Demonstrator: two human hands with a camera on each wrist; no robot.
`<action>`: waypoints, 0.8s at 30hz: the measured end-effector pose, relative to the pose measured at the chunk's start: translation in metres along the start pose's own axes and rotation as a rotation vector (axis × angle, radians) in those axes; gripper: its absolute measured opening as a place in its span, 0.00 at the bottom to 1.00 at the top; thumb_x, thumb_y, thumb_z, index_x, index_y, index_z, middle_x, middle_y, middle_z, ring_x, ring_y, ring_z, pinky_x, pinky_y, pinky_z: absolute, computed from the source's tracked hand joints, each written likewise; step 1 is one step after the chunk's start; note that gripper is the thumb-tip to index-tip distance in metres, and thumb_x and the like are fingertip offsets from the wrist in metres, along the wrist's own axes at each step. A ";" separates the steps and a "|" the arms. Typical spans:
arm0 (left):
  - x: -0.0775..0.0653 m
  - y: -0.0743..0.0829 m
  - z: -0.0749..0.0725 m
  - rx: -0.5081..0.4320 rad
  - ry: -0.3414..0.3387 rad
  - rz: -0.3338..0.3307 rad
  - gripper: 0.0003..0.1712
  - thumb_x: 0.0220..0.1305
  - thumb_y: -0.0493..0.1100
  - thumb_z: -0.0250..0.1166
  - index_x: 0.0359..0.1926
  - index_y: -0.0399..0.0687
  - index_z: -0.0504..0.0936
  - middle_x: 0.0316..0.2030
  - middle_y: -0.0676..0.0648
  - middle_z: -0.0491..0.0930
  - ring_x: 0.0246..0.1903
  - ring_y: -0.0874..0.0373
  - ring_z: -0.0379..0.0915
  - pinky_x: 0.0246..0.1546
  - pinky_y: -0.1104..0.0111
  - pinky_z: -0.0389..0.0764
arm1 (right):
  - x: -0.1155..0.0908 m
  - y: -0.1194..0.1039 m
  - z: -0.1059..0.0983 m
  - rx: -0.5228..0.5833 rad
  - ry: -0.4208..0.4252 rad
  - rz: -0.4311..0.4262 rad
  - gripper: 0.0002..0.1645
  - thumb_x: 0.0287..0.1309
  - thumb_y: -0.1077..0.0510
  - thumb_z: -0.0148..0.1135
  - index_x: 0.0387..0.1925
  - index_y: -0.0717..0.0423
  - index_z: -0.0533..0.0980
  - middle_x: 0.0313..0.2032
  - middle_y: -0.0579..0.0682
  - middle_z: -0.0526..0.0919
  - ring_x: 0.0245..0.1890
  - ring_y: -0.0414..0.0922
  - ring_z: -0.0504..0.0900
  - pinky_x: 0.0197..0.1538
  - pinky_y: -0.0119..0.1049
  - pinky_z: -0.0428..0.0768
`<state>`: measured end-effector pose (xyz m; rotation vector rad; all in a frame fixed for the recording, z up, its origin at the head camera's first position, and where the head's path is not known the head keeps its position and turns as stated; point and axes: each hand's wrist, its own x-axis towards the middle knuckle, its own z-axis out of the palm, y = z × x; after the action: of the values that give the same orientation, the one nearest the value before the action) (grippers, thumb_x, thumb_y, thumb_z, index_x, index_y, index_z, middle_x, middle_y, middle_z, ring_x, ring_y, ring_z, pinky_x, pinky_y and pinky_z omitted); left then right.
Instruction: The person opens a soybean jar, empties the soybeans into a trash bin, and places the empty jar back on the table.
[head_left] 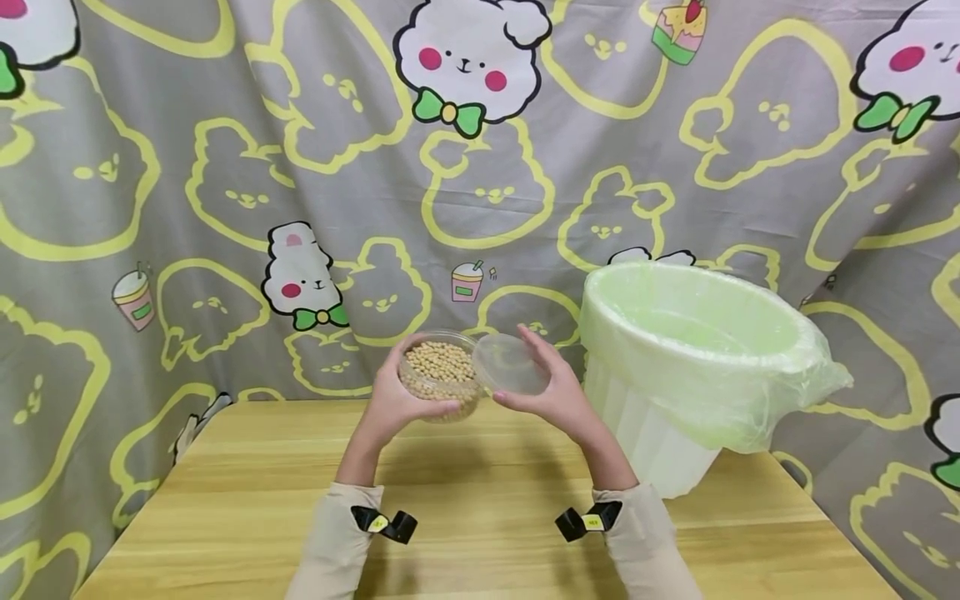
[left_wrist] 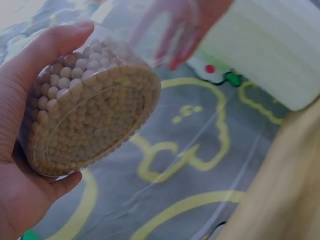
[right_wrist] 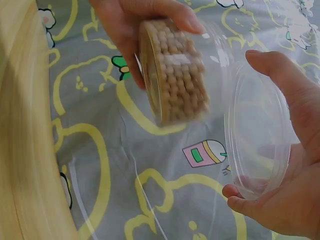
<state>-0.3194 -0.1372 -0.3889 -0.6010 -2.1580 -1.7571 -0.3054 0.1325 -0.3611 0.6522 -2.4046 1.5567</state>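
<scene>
Reaching from beige cloth sleeves (head_left: pixel 330 550), both hands were raised above the wood-grained surface (head_left: pixel 465 533). The left hand (head_left: pixel 393 398) had its fingers curled round a squat, circular tub (right_wrist: pixel 216 55) of clear, glossy plastic, tilted and off the surface. Dried soybeans (head_left: pixel 440 362), pale tan, smooth and nearly spherical, filled its lower part and showed through the ridged base. The right hand (head_left: pixel 555 392) gripped a thin, translucent round lid (head_left: pixel 512 365) by its edge; whether lid and tub touched could not be told. Farther right stood a white, vertically fluted bin (head_left: pixel 660 442) with a crinkled, pale-green film liner (head_left: pixel 675 375). Behind hung a softly creased grey curtain (head_left: pixel 465 183) with yellow-outlined cartoon animals.
</scene>
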 end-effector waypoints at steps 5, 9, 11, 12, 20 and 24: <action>-0.001 0.005 -0.024 -0.008 0.092 -0.019 0.62 0.36 0.36 0.87 0.73 0.55 0.64 0.66 0.44 0.69 0.62 0.51 0.69 0.61 0.64 0.77 | 0.000 -0.002 -0.007 -0.011 0.004 0.016 0.60 0.45 0.50 0.83 0.77 0.35 0.61 0.78 0.52 0.58 0.76 0.56 0.61 0.74 0.60 0.64; -0.003 0.007 -0.039 -0.030 0.137 -0.030 0.61 0.39 0.34 0.85 0.74 0.56 0.63 0.66 0.45 0.67 0.62 0.52 0.68 0.55 0.74 0.79 | -0.001 -0.002 -0.010 -0.039 -0.010 0.059 0.60 0.44 0.47 0.83 0.76 0.32 0.60 0.79 0.50 0.55 0.76 0.55 0.60 0.72 0.60 0.67; -0.003 0.007 -0.043 -0.028 0.153 -0.029 0.61 0.40 0.34 0.85 0.74 0.56 0.63 0.67 0.45 0.66 0.62 0.52 0.67 0.54 0.75 0.78 | -0.002 0.001 -0.010 -0.072 -0.031 0.087 0.60 0.44 0.45 0.83 0.77 0.31 0.59 0.78 0.51 0.56 0.74 0.56 0.62 0.68 0.58 0.71; -0.003 0.007 -0.045 -0.027 0.161 -0.031 0.61 0.39 0.34 0.85 0.74 0.56 0.63 0.67 0.45 0.66 0.62 0.52 0.67 0.53 0.76 0.78 | -0.002 0.003 -0.009 -0.095 -0.042 0.103 0.60 0.44 0.44 0.83 0.76 0.30 0.59 0.77 0.52 0.58 0.73 0.56 0.64 0.66 0.57 0.73; -0.004 0.008 -0.051 0.006 0.192 -0.031 0.61 0.39 0.35 0.86 0.74 0.55 0.62 0.66 0.45 0.67 0.62 0.53 0.67 0.54 0.75 0.77 | -0.006 0.032 0.006 -0.229 -0.144 0.088 0.59 0.40 0.41 0.84 0.75 0.41 0.65 0.70 0.61 0.66 0.64 0.59 0.71 0.61 0.59 0.77; -0.005 0.009 -0.049 0.019 0.189 -0.025 0.62 0.38 0.36 0.86 0.74 0.54 0.62 0.68 0.45 0.66 0.63 0.53 0.66 0.56 0.73 0.76 | -0.011 0.045 0.011 -0.273 -0.170 0.090 0.60 0.39 0.40 0.85 0.74 0.44 0.66 0.69 0.63 0.66 0.66 0.60 0.70 0.64 0.64 0.73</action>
<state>-0.3129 -0.1844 -0.3733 -0.3875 -2.0588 -1.7281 -0.3163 0.1413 -0.4070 0.6505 -2.7399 1.2120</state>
